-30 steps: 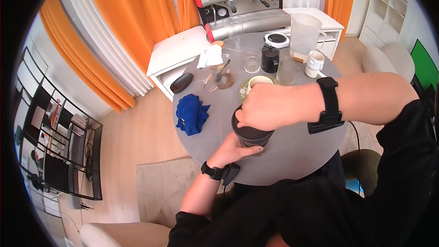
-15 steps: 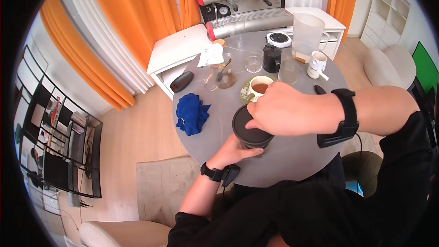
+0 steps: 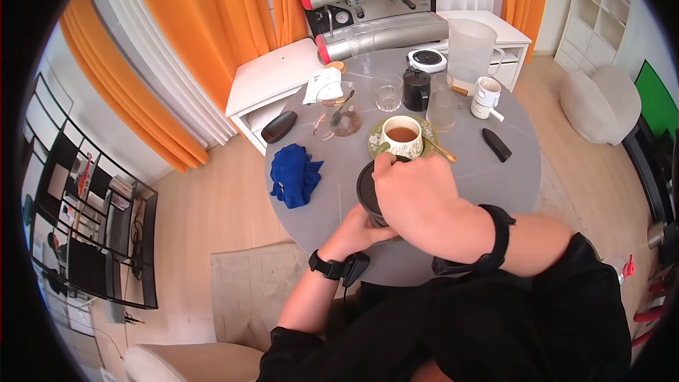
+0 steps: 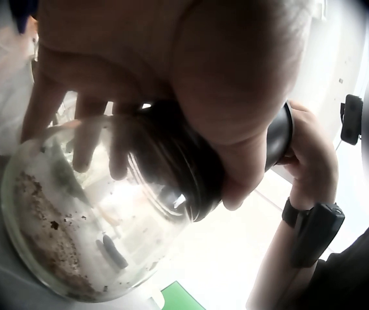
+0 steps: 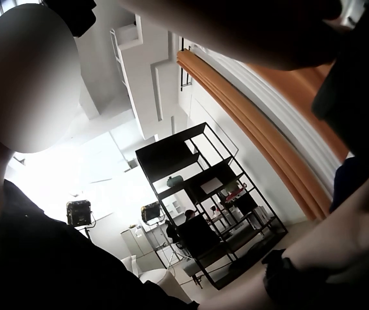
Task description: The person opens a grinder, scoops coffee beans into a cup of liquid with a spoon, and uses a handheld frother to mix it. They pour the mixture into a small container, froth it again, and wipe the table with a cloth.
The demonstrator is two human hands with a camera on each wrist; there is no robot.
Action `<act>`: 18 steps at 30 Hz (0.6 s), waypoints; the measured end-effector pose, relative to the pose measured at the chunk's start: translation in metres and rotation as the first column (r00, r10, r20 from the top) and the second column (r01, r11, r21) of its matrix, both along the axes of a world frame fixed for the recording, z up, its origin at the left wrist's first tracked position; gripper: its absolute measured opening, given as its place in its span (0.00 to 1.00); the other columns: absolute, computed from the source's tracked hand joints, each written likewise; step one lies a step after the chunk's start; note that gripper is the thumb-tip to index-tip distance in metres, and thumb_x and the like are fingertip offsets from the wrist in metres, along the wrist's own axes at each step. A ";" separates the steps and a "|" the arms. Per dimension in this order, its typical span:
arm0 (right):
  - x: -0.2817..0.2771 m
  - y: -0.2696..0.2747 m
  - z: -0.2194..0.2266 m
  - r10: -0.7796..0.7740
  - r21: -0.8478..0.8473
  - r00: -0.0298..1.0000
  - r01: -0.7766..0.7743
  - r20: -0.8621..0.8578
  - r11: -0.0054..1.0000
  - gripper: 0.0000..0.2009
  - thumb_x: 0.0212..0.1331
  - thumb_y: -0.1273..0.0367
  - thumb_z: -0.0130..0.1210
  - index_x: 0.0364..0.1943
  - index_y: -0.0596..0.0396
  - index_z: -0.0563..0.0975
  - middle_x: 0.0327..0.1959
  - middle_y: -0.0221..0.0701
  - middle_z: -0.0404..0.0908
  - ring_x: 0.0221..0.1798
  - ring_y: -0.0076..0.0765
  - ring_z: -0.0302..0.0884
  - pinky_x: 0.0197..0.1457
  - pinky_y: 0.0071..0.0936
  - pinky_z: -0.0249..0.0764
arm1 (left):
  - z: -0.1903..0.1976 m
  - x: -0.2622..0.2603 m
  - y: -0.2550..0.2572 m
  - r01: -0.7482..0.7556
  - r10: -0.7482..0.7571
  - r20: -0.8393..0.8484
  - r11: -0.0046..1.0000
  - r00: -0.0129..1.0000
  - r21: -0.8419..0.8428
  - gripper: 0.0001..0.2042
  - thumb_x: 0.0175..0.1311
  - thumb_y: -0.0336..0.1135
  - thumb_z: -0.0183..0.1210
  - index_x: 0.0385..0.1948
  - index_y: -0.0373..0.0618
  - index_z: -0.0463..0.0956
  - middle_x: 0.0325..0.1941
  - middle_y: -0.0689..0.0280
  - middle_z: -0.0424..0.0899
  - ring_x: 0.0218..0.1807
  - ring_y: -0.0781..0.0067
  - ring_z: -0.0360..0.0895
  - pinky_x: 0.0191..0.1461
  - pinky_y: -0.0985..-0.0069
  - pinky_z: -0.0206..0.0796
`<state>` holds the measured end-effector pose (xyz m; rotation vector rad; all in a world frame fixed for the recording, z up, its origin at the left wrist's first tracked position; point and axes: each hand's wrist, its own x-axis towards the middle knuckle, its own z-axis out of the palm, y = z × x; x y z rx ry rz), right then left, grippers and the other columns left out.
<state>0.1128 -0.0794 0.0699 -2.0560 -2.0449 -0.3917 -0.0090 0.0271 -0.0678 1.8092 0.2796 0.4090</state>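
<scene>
A clear glass jar (image 4: 100, 219) with brown residue inside carries a wide black top (image 3: 367, 189). My left hand (image 3: 351, 232) holds it from the near left side. In the left wrist view its thumb lies on the black collar and its fingers spread behind the glass. Over the black top, my right hand (image 3: 423, 201) grips the rim with curled fingers, hiding much of it. Just beyond stands a patterned cup (image 3: 406, 149) of brown drink on a green saucer (image 3: 375, 145), a gold spoon (image 3: 441, 150) beside it.
A blue cloth (image 3: 294, 177) lies left on the grey round table (image 3: 332, 209). A glass carafe (image 3: 346, 124), a tumbler (image 3: 388, 96), a black pot (image 3: 416, 92), a tall glass (image 3: 441, 110) and a plastic pitcher (image 3: 469, 56) stand farther back. At the right is a dark elongated object (image 3: 496, 145).
My right hand has turned on the black top, its wrist and forearm swinging down toward my body. The cup, spoon and dark object have come into fuller view. My left hand stays in place.
</scene>
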 end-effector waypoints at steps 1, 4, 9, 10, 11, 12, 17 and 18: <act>-0.006 -0.001 -0.002 -0.062 0.022 0.997 0.061 0.043 0.998 0.15 0.65 0.62 0.54 0.36 0.65 0.77 0.16 0.34 0.80 0.18 0.39 0.81 0.23 0.37 0.74 | -0.001 0.000 0.000 -0.012 0.011 0.026 0.999 1.000 0.031 0.33 0.54 0.32 0.72 0.62 0.39 0.67 0.61 0.59 0.78 0.63 0.67 0.74 0.66 0.66 0.67; -0.011 0.000 -0.002 -0.137 0.022 0.985 0.135 0.109 0.991 0.15 0.64 0.62 0.54 0.37 0.65 0.75 0.15 0.34 0.80 0.18 0.39 0.81 0.23 0.38 0.74 | 0.000 0.002 0.000 -0.041 0.041 0.006 0.998 0.999 0.048 0.32 0.54 0.32 0.72 0.62 0.39 0.68 0.60 0.59 0.79 0.62 0.67 0.75 0.66 0.66 0.67; 0.016 -0.010 0.038 0.145 -0.281 0.986 -0.163 -0.085 0.946 0.19 0.58 0.63 0.55 0.49 0.63 0.70 0.23 0.35 0.81 0.28 0.47 0.83 0.30 0.38 0.76 | 0.009 -0.005 -0.001 0.025 -0.027 -0.019 0.996 0.999 -0.091 0.32 0.54 0.32 0.72 0.61 0.38 0.68 0.60 0.59 0.78 0.63 0.68 0.74 0.66 0.67 0.67; 0.029 -0.008 0.039 0.146 -0.278 0.986 -0.163 -0.082 0.947 0.19 0.58 0.63 0.55 0.49 0.63 0.70 0.23 0.35 0.81 0.28 0.47 0.83 0.30 0.38 0.76 | 0.010 -0.006 0.000 0.051 -0.059 -0.056 0.990 0.997 -0.133 0.32 0.54 0.32 0.72 0.62 0.38 0.68 0.60 0.60 0.78 0.63 0.69 0.74 0.66 0.67 0.66; 0.047 -0.008 0.035 0.389 -0.192 0.919 -0.395 -0.066 0.899 0.17 0.59 0.66 0.54 0.48 0.61 0.70 0.29 0.37 0.79 0.35 0.47 0.82 0.35 0.38 0.77 | 0.010 -0.006 0.002 0.049 -0.057 -0.051 0.990 0.997 -0.130 0.32 0.54 0.32 0.72 0.62 0.38 0.68 0.60 0.60 0.78 0.63 0.69 0.74 0.66 0.67 0.66; 0.056 -0.005 0.042 0.608 -0.111 0.794 -0.607 -0.025 0.787 0.14 0.61 0.69 0.52 0.48 0.59 0.69 0.36 0.39 0.78 0.41 0.47 0.81 0.39 0.38 0.78 | 0.008 -0.007 0.005 0.099 -0.111 -0.057 0.978 0.992 -0.186 0.34 0.53 0.30 0.73 0.64 0.40 0.68 0.62 0.61 0.77 0.65 0.69 0.71 0.68 0.66 0.64; 0.075 0.014 0.062 0.847 -0.365 0.531 -0.790 -0.006 0.493 0.07 0.56 0.72 0.53 0.37 0.60 0.73 0.37 0.37 0.76 0.42 0.44 0.78 0.42 0.37 0.78 | 0.014 -0.002 0.012 0.169 -0.199 -0.062 0.931 0.978 -0.324 0.36 0.51 0.29 0.73 0.65 0.40 0.67 0.63 0.63 0.76 0.66 0.70 0.70 0.70 0.69 0.60; 0.076 0.017 0.063 0.850 -0.362 0.526 -0.794 -0.004 0.489 0.07 0.56 0.72 0.53 0.37 0.60 0.73 0.37 0.37 0.76 0.42 0.44 0.78 0.42 0.37 0.78 | 0.015 0.000 0.012 0.173 -0.205 -0.058 0.922 0.977 -0.347 0.37 0.50 0.29 0.73 0.65 0.40 0.66 0.64 0.63 0.75 0.67 0.70 0.69 0.71 0.69 0.59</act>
